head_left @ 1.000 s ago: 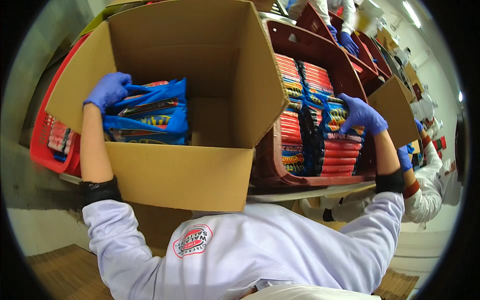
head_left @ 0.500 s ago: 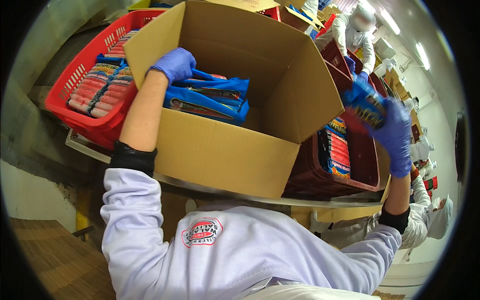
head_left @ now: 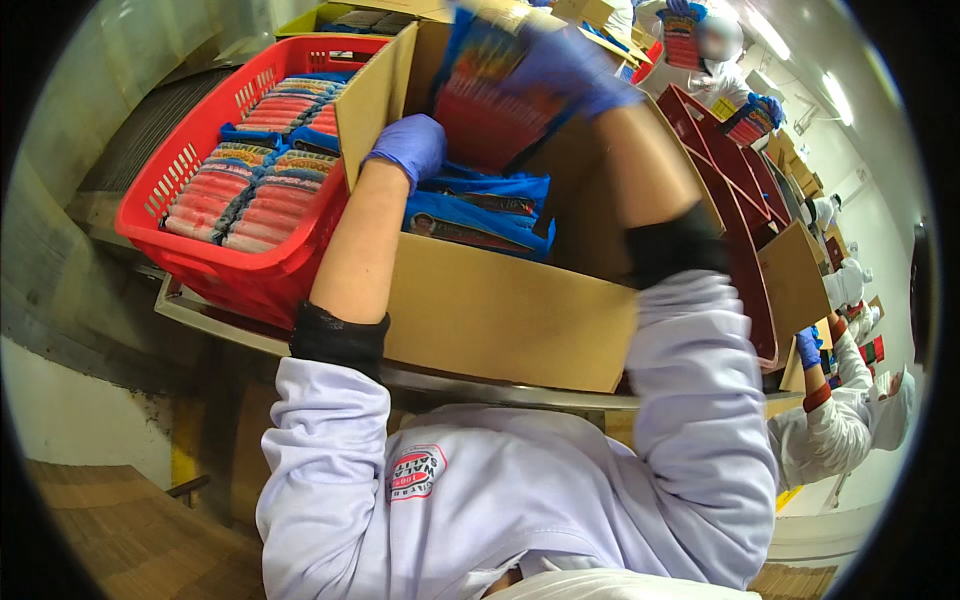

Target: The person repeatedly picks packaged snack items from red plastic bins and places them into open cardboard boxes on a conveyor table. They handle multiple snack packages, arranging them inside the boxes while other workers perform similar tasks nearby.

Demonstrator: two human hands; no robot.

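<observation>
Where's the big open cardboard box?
In the head view, the big open cardboard box sits in the upper middle, between the red basket on its left and a dark red crate on its right.

Your left arm (head_left: 357, 240) reaches forward, its gloved left hand (head_left: 408, 150) rounded, with the fingertips hidden. Your right arm (head_left: 650, 170) stretches farther out and angles inward, its gloved right hand (head_left: 578, 72) motion-blurred in a gripping pose. Both arms are partly bare.

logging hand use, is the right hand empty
No, the right hand, though blurred, holds a red and blue pack over the open cardboard box.
</observation>
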